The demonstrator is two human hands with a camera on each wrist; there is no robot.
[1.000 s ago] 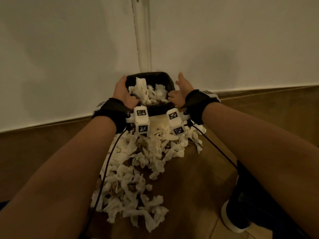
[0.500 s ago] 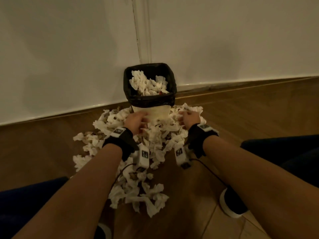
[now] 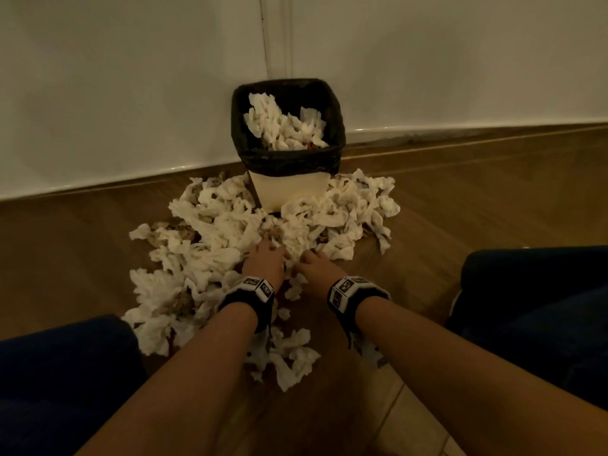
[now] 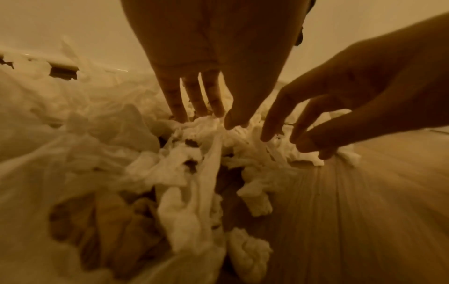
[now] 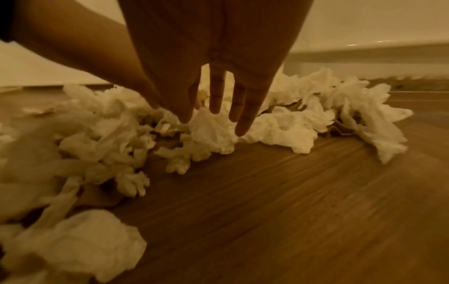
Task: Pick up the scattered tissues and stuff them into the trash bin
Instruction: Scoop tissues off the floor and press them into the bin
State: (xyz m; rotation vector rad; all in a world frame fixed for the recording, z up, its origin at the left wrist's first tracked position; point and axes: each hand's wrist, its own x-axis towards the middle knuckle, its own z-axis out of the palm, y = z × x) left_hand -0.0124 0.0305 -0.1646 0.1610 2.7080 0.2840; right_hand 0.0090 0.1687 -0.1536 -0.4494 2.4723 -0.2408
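Now both hands have dropped from the black-lined cream trash bin (image 3: pixel 289 189) to the crumpled white tissues (image 3: pixel 210 232) on the wooden floor (image 3: pixel 460 209); left hand (image 3: pixel 263 263) and right hand (image 3: pixel 312 269) each have a released grip, fingers spread to gather the next load.

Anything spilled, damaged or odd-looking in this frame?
Yes: crumpled tissues lie heaped across the wooden floor around the trash bin, with brownish scraps mixed in. The bin stands upright, already nearly full. Both hands, left hand and right hand, reach into the pile.
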